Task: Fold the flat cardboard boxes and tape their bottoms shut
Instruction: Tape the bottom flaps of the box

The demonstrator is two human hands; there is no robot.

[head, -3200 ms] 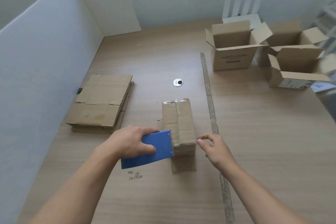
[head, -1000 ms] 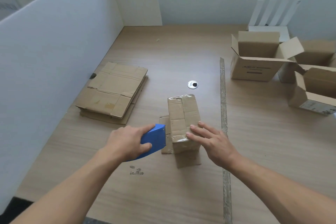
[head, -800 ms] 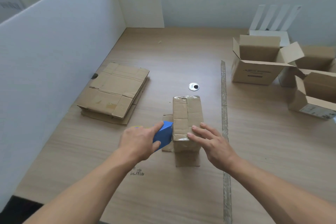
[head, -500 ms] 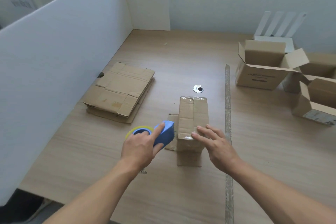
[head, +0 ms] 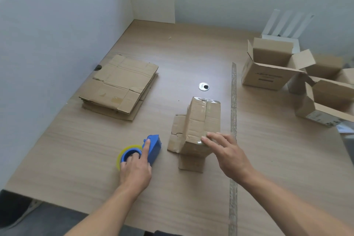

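Centrally, the cardboard box (head: 201,120) stands upturned on the table (head: 277,149), its bottom seam taped; the right hand (head: 228,154) lays straight, spread fingers on its near end; the left hand (head: 136,170) holds the tape dispenser (head: 153,148) against the tabletop, index finger extended.

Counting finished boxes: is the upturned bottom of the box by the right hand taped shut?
Taped shut: shiny clear tape runs along the closed centre seam of the small brown cardboard box.
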